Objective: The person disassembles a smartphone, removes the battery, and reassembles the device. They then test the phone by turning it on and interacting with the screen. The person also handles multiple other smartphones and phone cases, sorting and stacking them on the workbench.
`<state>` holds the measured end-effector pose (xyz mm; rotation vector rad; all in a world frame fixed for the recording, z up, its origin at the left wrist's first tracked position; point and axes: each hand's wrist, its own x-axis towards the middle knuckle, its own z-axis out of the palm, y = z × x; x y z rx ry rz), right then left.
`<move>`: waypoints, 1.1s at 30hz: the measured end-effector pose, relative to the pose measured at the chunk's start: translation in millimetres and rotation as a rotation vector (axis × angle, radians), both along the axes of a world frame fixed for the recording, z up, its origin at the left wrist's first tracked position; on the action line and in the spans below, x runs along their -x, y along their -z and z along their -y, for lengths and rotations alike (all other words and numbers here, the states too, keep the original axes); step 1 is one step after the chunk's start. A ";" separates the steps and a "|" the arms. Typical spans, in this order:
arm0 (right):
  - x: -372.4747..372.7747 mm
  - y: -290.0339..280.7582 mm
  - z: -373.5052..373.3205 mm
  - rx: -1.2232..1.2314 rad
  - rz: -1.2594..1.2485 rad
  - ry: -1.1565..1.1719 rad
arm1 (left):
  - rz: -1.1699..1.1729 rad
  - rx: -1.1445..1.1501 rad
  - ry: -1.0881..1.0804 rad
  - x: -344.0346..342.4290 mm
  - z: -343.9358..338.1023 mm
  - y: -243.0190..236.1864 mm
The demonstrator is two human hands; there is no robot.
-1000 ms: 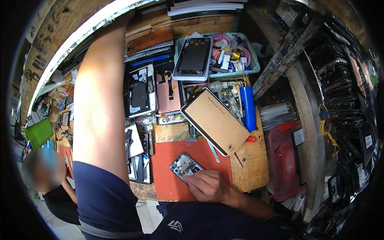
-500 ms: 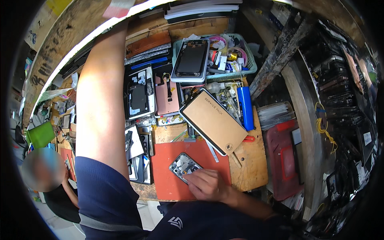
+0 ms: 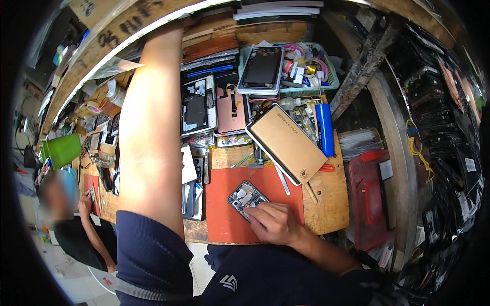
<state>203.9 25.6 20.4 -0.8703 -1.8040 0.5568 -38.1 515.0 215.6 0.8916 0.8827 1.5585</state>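
Note:
My left forearm [image 3: 149, 143] stretches up the left of the view; the hand at its far end is in shadow at the upper shelf, and its fingers are hidden. My right hand [image 3: 275, 224] is curled over an opened smartphone [image 3: 244, 196] with bare internals, fingertips pressed into it; whatever they may pinch is too small to make out. The phone lies on a red mat [image 3: 232, 229]. Just behind it are a tan cardboard box [image 3: 286, 143] in a dark-and-white tray, a thin metal strip [image 3: 284, 183] and a wooden stick [image 3: 310, 196].
A green basket of supplies [image 3: 326, 61], phone parts [image 3: 196, 107], a blue cylinder [image 3: 323, 130] and a red case [image 3: 365, 204] crowd around. A slanted post [image 3: 367, 66] and stacked dark devices [image 3: 434, 127] are at right. A co-worker [image 3: 76, 239] sits at left beside a green bin [image 3: 61, 150].
The whole view has shifted, so the bench sits further right and slightly higher in the picture. My left arm stays raised; my right hand stays on the phone with little visible movement.

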 end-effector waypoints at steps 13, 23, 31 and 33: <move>0.8 -3.2 3.2 0.057 0.052 -0.035 | 0.170 -0.036 -0.122 3.9 37.8 -14.7; -0.9 -3.1 -0.6 0.075 0.082 -0.054 | 0.327 -0.035 -0.229 -38.9 63.7 -16.8; 2.1 -3.5 -1.0 0.067 0.073 -0.058 | 0.379 -0.059 -0.286 -49.1 81.8 -19.8; 2.8 -4.0 1.0 0.068 0.067 -0.074 | 0.393 -0.065 -0.308 -47.5 91.0 -20.2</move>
